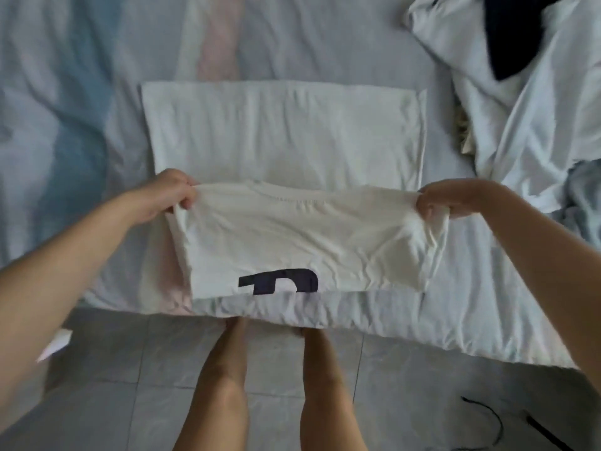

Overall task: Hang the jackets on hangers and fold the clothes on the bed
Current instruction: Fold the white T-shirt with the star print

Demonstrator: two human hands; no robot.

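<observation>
A bed with a pale blue rumpled sheet (341,43) stands on grey floor tiles (130,385). The left hand (174,190) and right hand (445,200) each pinch a corner of the white cotton T-shirt (309,229), stretched over the bed's near edge.

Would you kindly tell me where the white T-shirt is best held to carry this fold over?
Grip the white T-shirt at the two ends of its raised edge, one from each side, as the left hand and right hand pinch it now. That edge spans the shirt's width, so outward grips at the corners should keep it flat.
</observation>
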